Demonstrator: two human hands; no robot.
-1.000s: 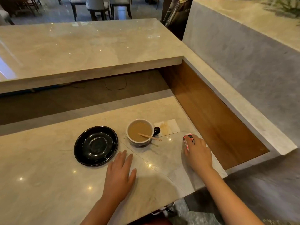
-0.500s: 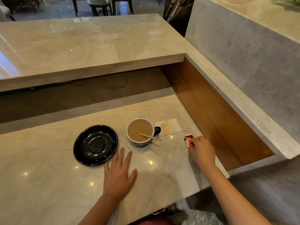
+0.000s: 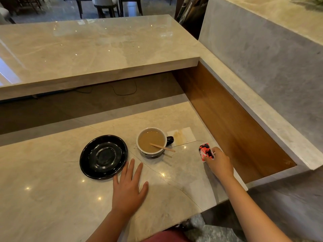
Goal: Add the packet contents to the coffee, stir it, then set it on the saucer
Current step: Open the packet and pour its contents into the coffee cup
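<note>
A cup of milky coffee (image 3: pixel 151 141) with a dark handle stands on the marble counter, a wooden stir stick (image 3: pixel 162 147) leaning in it. To its left lies an empty black saucer (image 3: pixel 103 156). My right hand (image 3: pixel 218 163) pinches a small red, black and white packet (image 3: pixel 206 151) near the counter's right edge, tilted up off the surface. My left hand (image 3: pixel 128 187) rests flat on the counter, fingers spread, just below the saucer and cup.
A stained white napkin (image 3: pixel 181 137) lies right of the cup's handle. A raised marble shelf (image 3: pixel 97 49) runs behind, and a wooden side panel (image 3: pixel 232 123) walls the right. The counter (image 3: pixel 52 198) ends close to my right hand.
My right hand has closed its fingers on the packet and tilted it up from the counter, so more of its printed face shows. My left hand has stayed flat.
</note>
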